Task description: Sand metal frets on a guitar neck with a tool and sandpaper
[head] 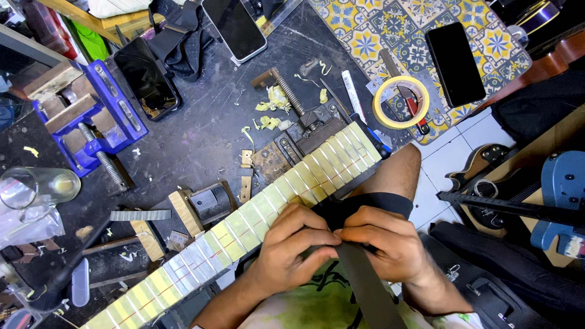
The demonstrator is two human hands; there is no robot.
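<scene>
Over the counter [201, 122], left hand [289, 244] & right hand [387, 240] both pinch the dark strip [365, 286]; best kept flat on the taped neck [244, 225].

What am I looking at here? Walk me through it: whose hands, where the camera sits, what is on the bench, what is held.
There is no machine here, only a person. The single picture comes from a camera worn on the person's head, looking down at their own two hands.

The left hand and right hand meet over a guitar neck that runs slantwise across the view. Its fingerboard is covered in pale masking tape between the frets. Both hands pinch a dark flat strip laid against the edge of the neck.

On the dark workbench lie a blue vise, a metal clamp, curls of used tape, a clear glass and two phones. A patterned tile board carries a roll of yellow tape and a third phone.
</scene>
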